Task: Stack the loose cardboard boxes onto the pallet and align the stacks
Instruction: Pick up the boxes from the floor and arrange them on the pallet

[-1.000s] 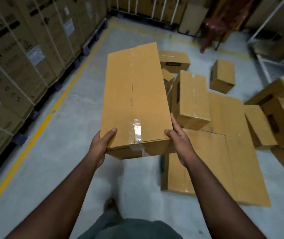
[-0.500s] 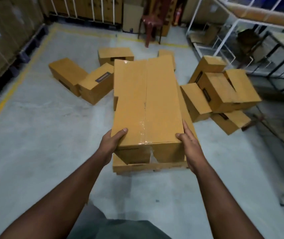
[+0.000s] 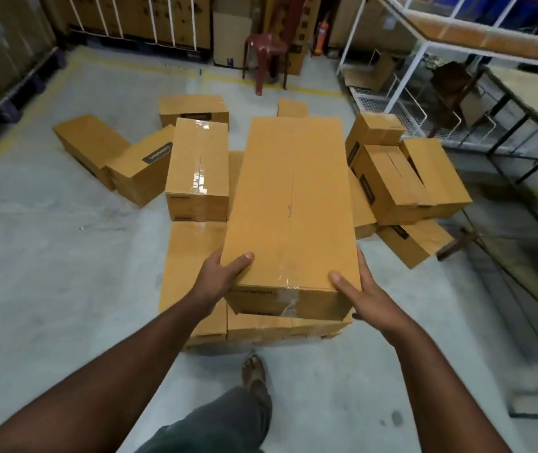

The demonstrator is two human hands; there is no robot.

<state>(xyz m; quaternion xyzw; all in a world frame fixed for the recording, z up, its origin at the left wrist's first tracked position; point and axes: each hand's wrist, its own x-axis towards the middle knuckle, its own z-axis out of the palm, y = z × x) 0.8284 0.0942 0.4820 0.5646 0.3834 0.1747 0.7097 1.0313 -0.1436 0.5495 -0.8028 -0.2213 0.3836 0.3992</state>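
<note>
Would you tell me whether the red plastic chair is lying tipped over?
No, the red plastic chair stands upright on its legs by the far wall.

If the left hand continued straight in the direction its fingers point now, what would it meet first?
The left hand already grips the long carried box at its near left corner, so it meets that box at once. Its thumb lies on the top face. Depth beyond is unclear.

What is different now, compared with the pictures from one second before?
The long brown cardboard box was carried from open floor to above the flat layer of boxes, beside a smaller taped box. The left hand and right hand kept the same grip on its near end.
</note>
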